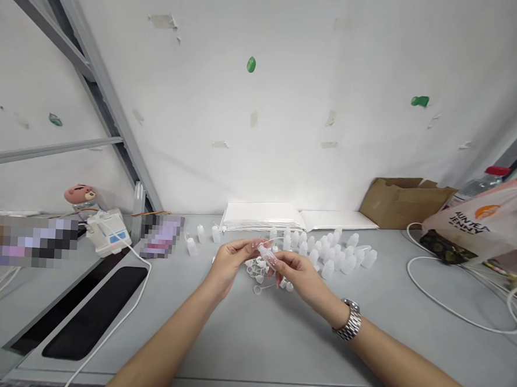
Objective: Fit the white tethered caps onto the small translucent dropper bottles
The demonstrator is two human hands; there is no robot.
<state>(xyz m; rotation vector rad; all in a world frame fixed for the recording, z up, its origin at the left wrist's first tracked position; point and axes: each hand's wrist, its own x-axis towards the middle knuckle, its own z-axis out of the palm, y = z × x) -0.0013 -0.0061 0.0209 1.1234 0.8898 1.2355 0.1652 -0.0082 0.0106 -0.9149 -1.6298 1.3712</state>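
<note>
In the head view, both forearms reach in from the lower edge and slant inward, so the hands meet over the grey table (240,344). The left hand (229,266) comes from the left with its wrist bent slightly, thumb and fingers pinched at the upper-left end of a small translucent bottle (267,254) — whether on its neck or a cap is too small to tell. The right hand (298,273), with a metal watch (350,320) at its wrist, grasps the bottle's lower body between thumb and curled fingers. The bottle is tilted between the two hands, above a loose pile of small white ringed caps (258,269).

Just right of the hands stands a cluster of similar bottles (348,262); well apart to the left are three capped bottles (191,246) — all near the stacked white sheets (261,216) by the wall.
</note>
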